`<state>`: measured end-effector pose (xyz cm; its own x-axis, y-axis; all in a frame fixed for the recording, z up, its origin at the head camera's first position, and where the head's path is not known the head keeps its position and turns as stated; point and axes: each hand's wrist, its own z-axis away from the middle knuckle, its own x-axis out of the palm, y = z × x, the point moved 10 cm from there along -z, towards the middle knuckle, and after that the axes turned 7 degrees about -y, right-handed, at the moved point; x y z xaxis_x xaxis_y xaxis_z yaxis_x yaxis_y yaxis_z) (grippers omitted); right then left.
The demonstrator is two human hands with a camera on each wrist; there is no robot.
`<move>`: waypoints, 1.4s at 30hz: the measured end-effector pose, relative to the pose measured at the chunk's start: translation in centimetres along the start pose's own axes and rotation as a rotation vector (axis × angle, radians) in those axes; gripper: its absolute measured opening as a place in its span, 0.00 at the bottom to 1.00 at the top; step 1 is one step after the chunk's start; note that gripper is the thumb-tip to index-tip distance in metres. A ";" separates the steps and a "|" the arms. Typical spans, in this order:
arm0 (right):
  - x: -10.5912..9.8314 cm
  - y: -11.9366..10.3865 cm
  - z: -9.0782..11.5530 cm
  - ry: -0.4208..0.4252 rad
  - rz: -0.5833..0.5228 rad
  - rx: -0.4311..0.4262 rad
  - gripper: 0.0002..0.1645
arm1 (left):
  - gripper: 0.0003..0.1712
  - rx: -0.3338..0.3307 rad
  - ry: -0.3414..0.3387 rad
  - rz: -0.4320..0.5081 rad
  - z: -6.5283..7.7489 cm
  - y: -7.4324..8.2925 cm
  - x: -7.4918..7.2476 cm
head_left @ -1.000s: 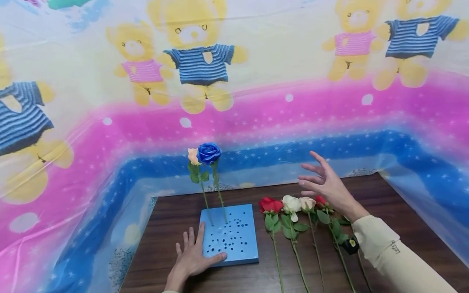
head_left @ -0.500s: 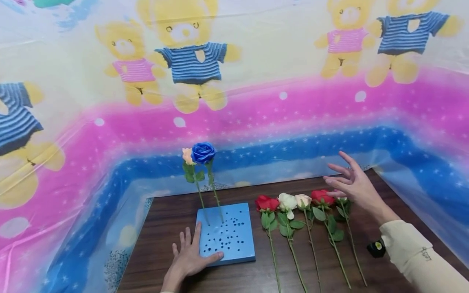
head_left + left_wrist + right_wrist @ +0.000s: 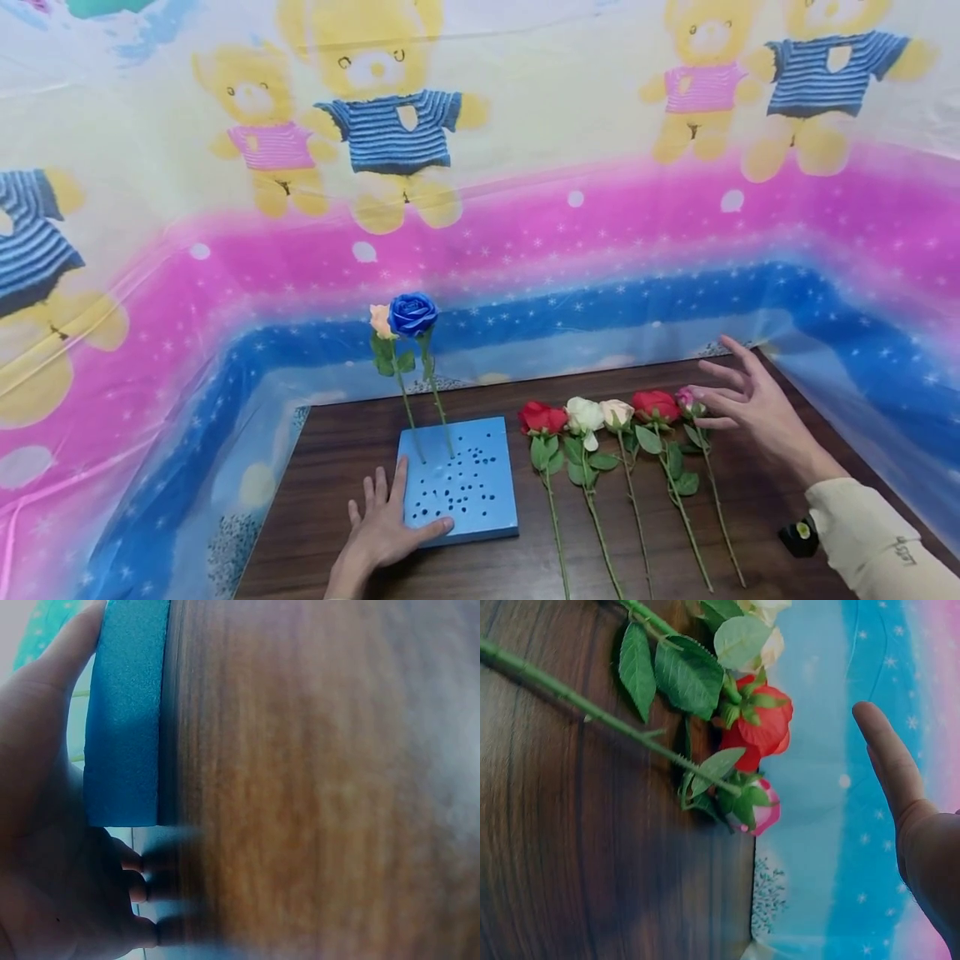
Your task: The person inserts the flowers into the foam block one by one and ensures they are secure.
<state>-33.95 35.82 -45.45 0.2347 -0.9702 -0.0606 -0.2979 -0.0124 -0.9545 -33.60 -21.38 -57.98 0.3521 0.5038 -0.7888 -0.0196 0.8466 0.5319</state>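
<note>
A: L hand, state?
B: Fingers spread, nothing pinched. Rests at near-L corner of blue foam block: index along L edge, thumb over near edge. L wrist cam: thumb against block side, other fingertips beyond corner, a bit blurred.
A: Block itself?
B: Flat on dk wood table, L of the loose stems. Top dotted w/ small dk holes, mostly centre & near part. Two stems upright toward far side: blue rose & peach rose, blooms overlapping in head view, blue in front.
A: R hand?
B: Fingers apart, slightly bent, holding nothing. Nearest = pink rose, R end of row. Head view has fingertips overlapping bloom; R wrist cam shows clear gap btwn bloom & the digit in view.
A: Rest of row, L to R?
B: Red rose, white rose, cream rose, 2nd red rose, then pink. All lying, blooms at far end, stems twd person.
A: Other items?
B: Sm. black object, yellow mark, by R sleeve. Bear-print cloth behind table.
</note>
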 end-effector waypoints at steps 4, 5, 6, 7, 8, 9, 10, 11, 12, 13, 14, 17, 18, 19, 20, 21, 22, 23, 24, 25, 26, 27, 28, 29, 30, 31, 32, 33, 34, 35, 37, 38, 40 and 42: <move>-0.7 0.3 0.6 0.010 -0.033 -0.001 0.58 | 0.82 0.004 0.004 0.006 0.1 -0.1 0.0; -0.9 0.5 0.8 0.014 -0.035 0.003 0.58 | 0.82 0.004 0.003 0.008 0.1 -0.1 0.1; -1.1 0.9 1.1 0.022 -0.029 0.013 0.57 | 0.82 0.002 0.002 0.010 0.1 -0.2 0.1; -1.2 1.3 1.4 0.027 -0.025 0.025 0.57 | 0.82 0.001 0.002 0.012 0.1 -0.2 0.1; -1.4 1.6 1.7 0.032 -0.007 0.039 0.56 | 0.82 -0.002 0.000 0.014 0.1 -0.2 0.1; -1.5 2.0 2.0 0.036 0.011 0.054 0.56 | 0.82 -0.004 -0.002 0.015 0.0 -0.2 0.1; -1.7 2.4 2.3 0.042 0.031 0.072 0.56 | 0.82 -0.007 -0.005 0.015 0.0 -0.2 0.1; -1.9 2.9 2.7 0.048 0.046 0.090 0.56 | 0.82 -0.006 -0.005 0.017 -0.1 -0.2 0.1; -2.1 3.4 3.1 0.053 0.057 0.110 0.57 | 0.82 -0.005 -0.005 0.019 -0.2 -0.1 0.1; -2.2 4.0 3.4 0.052 0.062 0.127 0.58 | 0.82 -0.004 -0.004 0.020 -0.1 -0.1 0.0; -2.2 4.6 3.8 0.049 0.066 0.147 0.58 | 0.82 -0.004 -0.004 0.020 -0.1 -0.2 0.0; -2.3 6.4 4.6 0.040 0.057 0.206 0.60 | 0.82 -0.003 -0.002 0.019 0.0 -0.2 -0.1; -2.3 6.9 4.8 0.032 0.054 0.226 0.60 | 0.82 -0.005 -0.002 0.017 0.0 -0.2 -0.1; -2.3 7.4 5.0 0.026 0.051 0.245 0.61 | 0.82 -0.002 0.000 0.018 0.0 -0.2 -0.2; -2.3 7.8 5.1 0.022 0.047 0.264 0.62 | 0.81 -0.001 0.002 0.020 0.0 -0.2 -0.2; -2.3 8.2 5.3 0.022 0.042 0.282 0.63 | 0.81 0.002 0.004 0.021 0.0 -0.1 -0.3; -2.3 8.6 5.5 0.019 0.040 0.299 0.64 | 0.81 0.002 0.002 0.020 0.0 -0.2 -0.2; -2.3 9.0 5.6 0.018 0.032 0.317 0.65 | 0.81 0.003 0.002 0.019 0.0 -0.1 -0.2; -2.3 9.4 5.8 0.015 0.030 0.336 0.66 | 0.81 0.003 0.002 0.019 0.0 -0.1 -0.2; -2.3 9.7 6.0 0.012 0.030 0.355 0.67 | 0.81 0.006 0.005 0.021 0.0 -0.1 -0.2; -2.2 10.1 6.1 0.008 0.031 0.374 0.68 | 0.81 0.004 0.004 0.021 0.0 -0.2 -0.1; -2.1 10.4 6.2 0.004 0.032 0.393 0.69 | 0.82 0.004 0.005 0.022 0.0 -0.2 -0.1; -2.1 10.8 6.4 0.000 0.033 0.411 0.70 | 0.82 0.001 0.003 0.019 0.0 -0.2 0.1; -2.0 11.1 6.5 -0.003 0.035 0.427 0.71 | 0.82 0.002 0.005 0.019 0.0 -0.3 0.1; -2.0 11.4 6.6 -0.007 0.041 0.440 0.71 | 0.82 0.002 0.006 0.021 0.0 -0.3 0.2; -2.0 11.7 6.6 -0.009 0.044 0.450 0.72 | 0.82 0.004 0.008 0.022 0.1 -0.3 0.2; -1.9 12.0 6.7 -0.010 0.047 0.457 0.72 | 0.82 0.002 0.008 0.019 0.1 -0.3 0.3; -1.9 12.2 6.6 -0.013 0.052 0.461 0.72 | 0.82 0.001 0.008 0.016 0.1 -0.3 0.3; -1.9 12.5 6.6 -0.016 0.059 0.463 0.72 | 0.82 -0.001 0.008 0.014 0.1 -0.3 0.3; -1.9 12.7 6.5 -0.019 0.065 0.463 0.73 | 0.82 0.000 0.011 0.015 0.2 -0.2 0.2; -1.9 13.0 6.3 -0.018 0.080 0.467 0.74 | 0.82 -0.002 0.011 0.012 0.2 -0.1 0.1; -1.9 13.1 6.2 -0.017 0.089 0.467 0.74 | 0.82 -0.002 0.011 0.012 0.2 -0.1 0.1; -1.9 13.2 5.9 -0.012 0.104 0.469 0.75 | 0.82 0.000 0.013 0.013 0.3 0.1 -0.1; -1.8 13.2 5.6 -0.005 0.116 0.479 0.75 | 0.82 -0.003 0.009 0.011 0.3 0.1 -0.1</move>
<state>-33.12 38.71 -59.59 0.2297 -0.9574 -0.1751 0.1360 0.2097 -0.9683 -33.37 -21.43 -57.76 0.3432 0.5148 -0.7856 -0.0266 0.8414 0.5398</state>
